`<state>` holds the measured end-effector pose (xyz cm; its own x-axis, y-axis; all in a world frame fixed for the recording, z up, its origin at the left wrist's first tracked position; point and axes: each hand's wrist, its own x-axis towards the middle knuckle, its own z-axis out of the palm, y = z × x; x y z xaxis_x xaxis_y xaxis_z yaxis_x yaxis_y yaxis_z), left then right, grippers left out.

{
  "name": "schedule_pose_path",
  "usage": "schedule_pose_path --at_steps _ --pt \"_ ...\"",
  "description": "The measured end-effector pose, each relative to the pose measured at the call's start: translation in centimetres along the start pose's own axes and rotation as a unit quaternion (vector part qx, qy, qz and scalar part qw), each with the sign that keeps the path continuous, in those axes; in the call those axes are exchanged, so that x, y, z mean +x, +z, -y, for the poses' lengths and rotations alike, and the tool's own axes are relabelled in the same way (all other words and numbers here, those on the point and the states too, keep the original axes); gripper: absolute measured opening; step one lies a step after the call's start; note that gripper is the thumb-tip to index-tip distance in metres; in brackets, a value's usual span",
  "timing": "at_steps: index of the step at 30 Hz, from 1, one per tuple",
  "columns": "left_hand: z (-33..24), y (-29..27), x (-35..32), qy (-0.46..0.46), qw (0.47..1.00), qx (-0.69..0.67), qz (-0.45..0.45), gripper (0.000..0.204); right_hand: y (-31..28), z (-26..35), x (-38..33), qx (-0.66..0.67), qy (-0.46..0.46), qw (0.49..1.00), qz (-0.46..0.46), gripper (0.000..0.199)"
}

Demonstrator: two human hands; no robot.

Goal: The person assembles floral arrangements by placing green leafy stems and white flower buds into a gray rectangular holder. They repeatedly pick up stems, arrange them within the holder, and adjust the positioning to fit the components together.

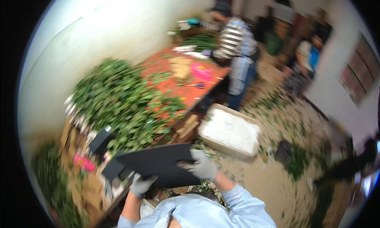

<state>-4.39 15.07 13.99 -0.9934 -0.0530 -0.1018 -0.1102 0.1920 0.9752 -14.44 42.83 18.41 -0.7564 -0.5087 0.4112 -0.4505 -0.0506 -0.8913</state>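
Both gloved hands grip a flat dark grey rectangular board [158, 164] held over the near table end: the left hand [141, 185] pinches its lower edge, the right hand [201, 166] clamps its right side. The long orange-red table [180, 89] carries a heap of green leafy stems [122, 101]. A white foam box [229, 134] sits on the leaf-strewn floor [273, 176] beside it, and a person in a striped shirt [235, 42] works at the far end.
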Motion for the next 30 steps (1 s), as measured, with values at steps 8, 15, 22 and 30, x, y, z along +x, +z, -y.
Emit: schedule_pose_path --at_steps 8,15,22,30 --pt "0.7 -3.8 -5.0 0.118 0.976 -0.003 -0.185 0.034 5.4 -2.7 2.6 0.148 0.218 0.959 0.104 0.035" --pt "-2.6 -5.9 -3.1 0.057 0.968 -0.189 -0.154 0.023 9.0 -7.0 5.0 0.215 0.194 0.956 0.044 0.035" --pt "-3.0 -14.6 -0.6 0.09 0.986 0.005 -0.139 0.024 12.0 -2.7 15.4 0.298 0.074 0.952 0.017 0.031" --pt "-4.3 -31.6 1.9 0.25 0.943 -0.117 -0.187 0.028 24.4 2.3 25.4 0.191 0.057 0.979 0.032 0.03"
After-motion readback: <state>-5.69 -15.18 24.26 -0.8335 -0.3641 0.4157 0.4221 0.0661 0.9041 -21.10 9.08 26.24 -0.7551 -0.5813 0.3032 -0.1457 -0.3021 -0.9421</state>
